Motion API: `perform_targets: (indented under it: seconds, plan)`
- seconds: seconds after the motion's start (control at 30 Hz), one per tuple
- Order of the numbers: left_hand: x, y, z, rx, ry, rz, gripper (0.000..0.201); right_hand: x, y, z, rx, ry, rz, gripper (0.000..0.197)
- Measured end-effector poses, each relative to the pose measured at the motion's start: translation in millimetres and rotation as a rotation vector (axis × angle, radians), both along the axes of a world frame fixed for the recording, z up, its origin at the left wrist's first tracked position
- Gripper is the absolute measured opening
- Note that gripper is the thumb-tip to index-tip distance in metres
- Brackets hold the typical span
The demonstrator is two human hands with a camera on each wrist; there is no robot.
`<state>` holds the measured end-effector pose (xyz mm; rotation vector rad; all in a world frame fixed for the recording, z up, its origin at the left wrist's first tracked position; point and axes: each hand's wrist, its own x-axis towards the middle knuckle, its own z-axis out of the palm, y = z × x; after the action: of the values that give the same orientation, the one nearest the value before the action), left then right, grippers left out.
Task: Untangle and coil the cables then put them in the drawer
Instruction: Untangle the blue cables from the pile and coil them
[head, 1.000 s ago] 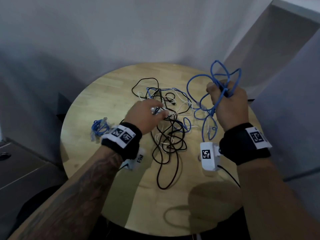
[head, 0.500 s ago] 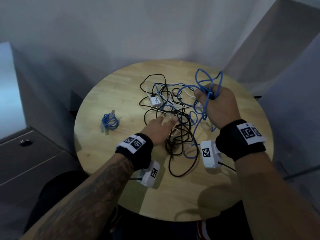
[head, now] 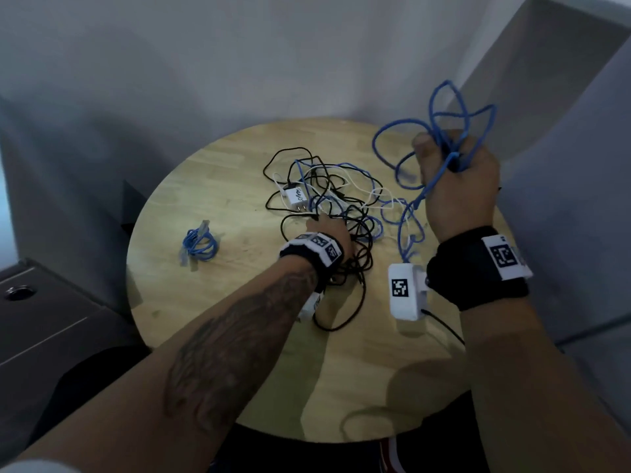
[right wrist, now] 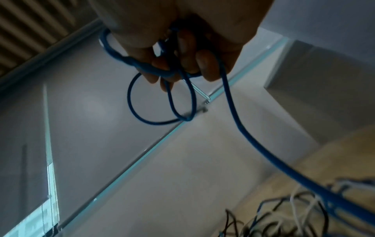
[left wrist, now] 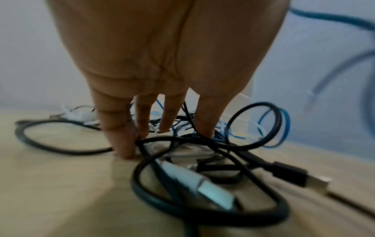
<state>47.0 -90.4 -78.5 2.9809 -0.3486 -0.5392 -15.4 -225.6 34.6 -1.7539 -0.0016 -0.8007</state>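
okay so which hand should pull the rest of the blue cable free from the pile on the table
Right, probably. The right hand already grips the blue cable in loops, raised above the table. The left hand has straight fingers pressing on the tangled pile, well placed to hold it down.

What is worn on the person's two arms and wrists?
Each wrist carries a black band: the left wrist band and the right wrist band, both with white tags bearing black square codes. A white camera box with a code and a thin black wire sits below the right wrist. The left forearm has a dark tattoo. No sleeves show.
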Motion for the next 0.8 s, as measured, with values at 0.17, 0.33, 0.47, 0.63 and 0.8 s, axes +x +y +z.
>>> perform_targets:
  seconds: [0.17,0.33,0.47,0.63,0.8]
  plan:
    - [5,12,27,-0.397,0.073,0.16,0.057,5,5,-11,0.121,0.159,0.097,0.021]
    - [-31,54,55,-1.167,-0.055,0.23,0.031,2,27,-20,0.411,0.284,0.269,0.019]
    - [-63,77,58,-1.451,0.029,0.255,0.016,-9,55,-39,0.44,0.472,0.484,0.014]
    - [-71,116,54,-1.399,-0.117,0.373,0.018,-21,57,-49,0.182,0.57,0.461,0.019]
    - [-75,144,57,-1.363,-0.007,0.498,0.016,-21,29,-59,-0.483,0.881,0.416,0.093]
